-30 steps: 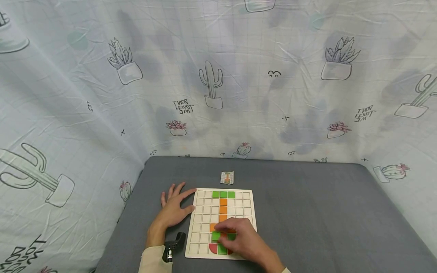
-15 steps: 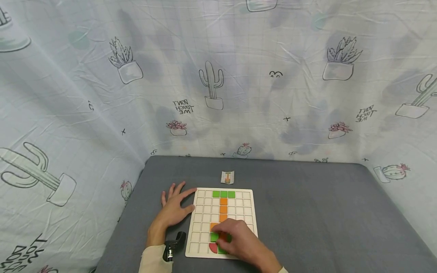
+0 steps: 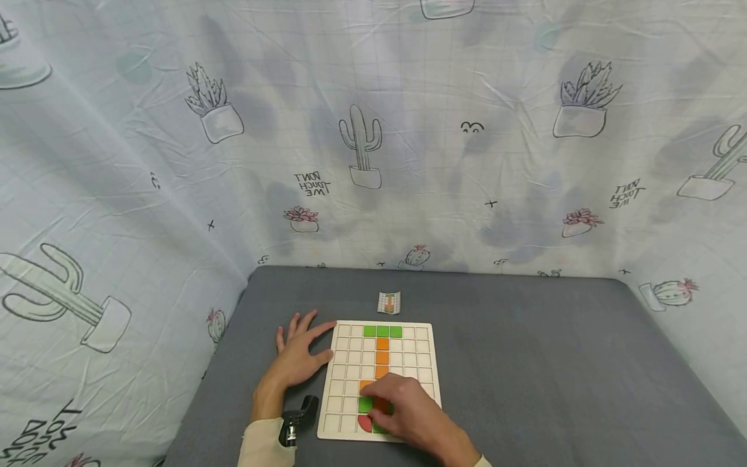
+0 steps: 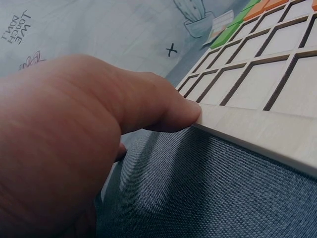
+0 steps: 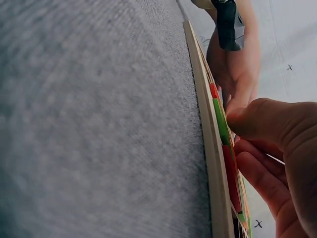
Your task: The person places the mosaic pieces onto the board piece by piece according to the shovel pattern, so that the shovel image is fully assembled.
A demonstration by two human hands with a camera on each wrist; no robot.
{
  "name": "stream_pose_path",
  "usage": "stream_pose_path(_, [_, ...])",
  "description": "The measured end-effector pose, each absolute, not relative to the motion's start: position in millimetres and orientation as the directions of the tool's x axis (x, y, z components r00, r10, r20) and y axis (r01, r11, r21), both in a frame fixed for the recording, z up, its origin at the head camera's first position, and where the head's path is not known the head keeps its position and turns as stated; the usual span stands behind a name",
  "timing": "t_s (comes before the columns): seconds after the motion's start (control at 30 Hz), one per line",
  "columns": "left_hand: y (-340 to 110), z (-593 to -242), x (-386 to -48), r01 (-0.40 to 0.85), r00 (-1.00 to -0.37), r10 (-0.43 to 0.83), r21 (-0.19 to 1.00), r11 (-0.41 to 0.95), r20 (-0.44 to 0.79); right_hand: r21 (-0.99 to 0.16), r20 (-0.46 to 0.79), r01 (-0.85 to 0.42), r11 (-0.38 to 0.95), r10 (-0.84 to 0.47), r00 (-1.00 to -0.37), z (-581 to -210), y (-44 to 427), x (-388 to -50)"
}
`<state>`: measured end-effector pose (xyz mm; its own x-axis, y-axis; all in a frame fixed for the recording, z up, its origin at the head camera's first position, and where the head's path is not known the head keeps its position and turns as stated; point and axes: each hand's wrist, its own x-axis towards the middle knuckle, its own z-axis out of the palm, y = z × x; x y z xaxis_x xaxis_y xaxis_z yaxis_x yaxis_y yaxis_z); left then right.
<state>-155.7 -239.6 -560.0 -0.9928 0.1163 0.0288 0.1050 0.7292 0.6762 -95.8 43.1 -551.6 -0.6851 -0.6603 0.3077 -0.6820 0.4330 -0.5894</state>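
My right hand (image 3: 408,408) is over the lower part of a wooden grid board (image 3: 341,428), thumb and index finger curled at opposite edges of a green square tile (image 3: 365,405). This tile lies in a cell left of a red-orange tile (image 3: 381,405). A red rounded tile (image 3: 364,423) and another green tile (image 3: 378,429) fill cells below, partly under the hand. In the right wrist view, the thumb is close above a green tile (image 5: 221,121), beside a red tile (image 5: 231,178). My left hand (image 3: 297,360) lies spread, its index fingertip and thumb touching the board's left edge.
Several green tiles (image 3: 382,331) form a row at the board's top, above a column of orange tiles (image 3: 382,358). A small printed pattern card (image 3: 389,303) lies behind the board on the grey table (image 3: 525,363). A patterned curtain (image 3: 432,162) hangs beyond.
The green tile under my right fingertips has shifted slightly left into line with its cell, and the right fingers have shifted left and down. My left hand stays in place.
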Motion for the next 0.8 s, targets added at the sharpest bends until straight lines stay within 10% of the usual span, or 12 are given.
stream_pose_path(0.43, [-239, -560, -157, 0.124, -0.99, 0.134, 0.676, 0.726, 0.037, -0.658, 0.423, -0.679, 0.327, -0.585, -0.692, -559, 57, -92])
stream_pose_path(0.8, [-241, -546, -150, 0.134, -0.991, 0.113, 0.644, 0.753, 0.074, -0.473, 0.508, -0.678, 0.563, -0.454, -0.731, -535, 125, -108])
